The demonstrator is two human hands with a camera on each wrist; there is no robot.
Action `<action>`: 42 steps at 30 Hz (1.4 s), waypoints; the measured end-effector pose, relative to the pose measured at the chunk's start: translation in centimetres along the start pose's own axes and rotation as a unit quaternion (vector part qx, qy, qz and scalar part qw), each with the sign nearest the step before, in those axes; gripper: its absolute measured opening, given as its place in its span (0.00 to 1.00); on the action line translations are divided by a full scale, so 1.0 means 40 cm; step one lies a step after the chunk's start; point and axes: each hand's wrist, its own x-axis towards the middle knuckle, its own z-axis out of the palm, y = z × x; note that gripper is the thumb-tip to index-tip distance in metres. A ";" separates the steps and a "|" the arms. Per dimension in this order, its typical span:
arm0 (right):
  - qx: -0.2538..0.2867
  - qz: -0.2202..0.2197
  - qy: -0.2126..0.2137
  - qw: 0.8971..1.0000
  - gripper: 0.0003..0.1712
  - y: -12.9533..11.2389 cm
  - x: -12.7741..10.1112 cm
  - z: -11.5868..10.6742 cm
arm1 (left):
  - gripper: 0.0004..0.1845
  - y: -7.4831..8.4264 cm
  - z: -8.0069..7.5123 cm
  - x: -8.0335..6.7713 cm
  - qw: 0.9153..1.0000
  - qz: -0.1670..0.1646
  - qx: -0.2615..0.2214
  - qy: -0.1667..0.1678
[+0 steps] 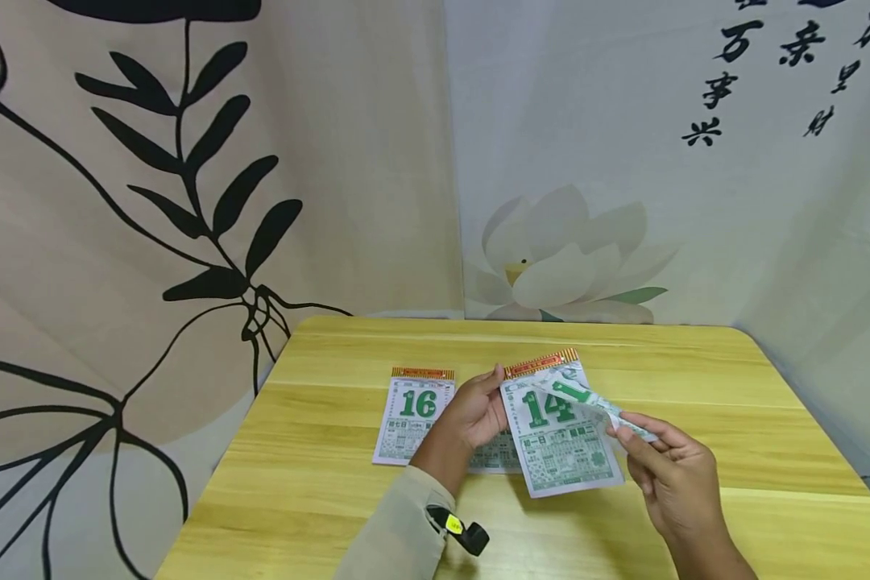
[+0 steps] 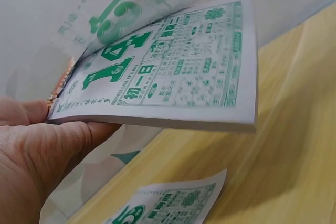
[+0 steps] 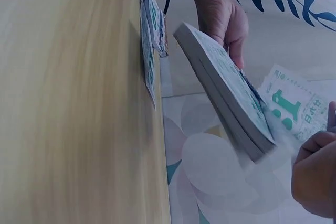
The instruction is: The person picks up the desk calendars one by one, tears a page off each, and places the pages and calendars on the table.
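Note:
My left hand (image 1: 478, 409) grips a thick tear-off calendar (image 1: 561, 459) by its upper left edge, near the red-and-gold header strip. The calendar is held up above the table, tilted, and shows a green 14. My right hand (image 1: 677, 475) pinches the lower end of a thin calendar page (image 1: 587, 395) lifted off its front. That page is bent over; its green print shows through in the left wrist view, where the page (image 2: 157, 3) stands away from the pad. In the right wrist view the page (image 3: 296, 103) hangs beside the pad (image 3: 226, 82).
On the wooden table (image 1: 297, 483) lies another calendar piece (image 1: 415, 419) with a green 16 and a red-and-gold header. Beside it is a loose page (image 1: 499, 455), partly hidden behind my left hand. A printed curtain (image 1: 377, 161) hangs behind the table's far edge.

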 end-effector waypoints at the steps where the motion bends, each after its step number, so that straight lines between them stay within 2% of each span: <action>1: 0.008 -0.008 -0.006 1.000 0.17 -0.001 0.001 -0.004 | 0.29 -0.001 0.000 0.000 1.000 0.001 0.003 0.003; 10: 0.069 -0.044 -0.047 0.995 0.20 -0.011 0.013 -0.026 | 0.32 -0.004 -0.001 -0.010 0.999 -0.010 0.004 0.035; 15: 0.100 -0.056 -0.057 0.992 0.21 -0.019 0.020 -0.038 | 0.35 -0.004 -0.002 -0.013 0.999 -0.009 0.019 0.034; 22: 0.094 -0.064 -0.057 0.992 0.22 -0.031 0.022 -0.045 | 0.33 -0.003 -0.001 -0.010 0.999 -0.015 0.027 0.038; 27: 0.073 -0.079 -0.058 0.993 0.26 -0.038 0.023 -0.053 | 0.36 -0.006 -0.002 -0.010 0.998 -0.019 0.028 0.046; 31: 0.142 -0.101 -0.073 0.982 0.24 -0.039 0.025 -0.068 | 0.37 -0.005 -0.010 -0.009 0.998 -0.017 0.028 0.058; 34: 0.237 -0.120 -0.100 0.959 0.22 -0.043 0.030 -0.083 | 0.37 -0.001 -0.019 -0.011 0.997 -0.014 0.024 0.068; 37: 0.261 -0.132 -0.106 0.950 0.22 -0.050 0.035 -0.094 | 0.35 0.003 -0.025 -0.012 0.998 -0.013 0.022 0.066; 42: 0.266 -0.138 -0.109 0.948 0.23 -0.054 0.040 -0.099 | 0.31 0.007 -0.027 -0.013 0.998 -0.016 0.022 0.053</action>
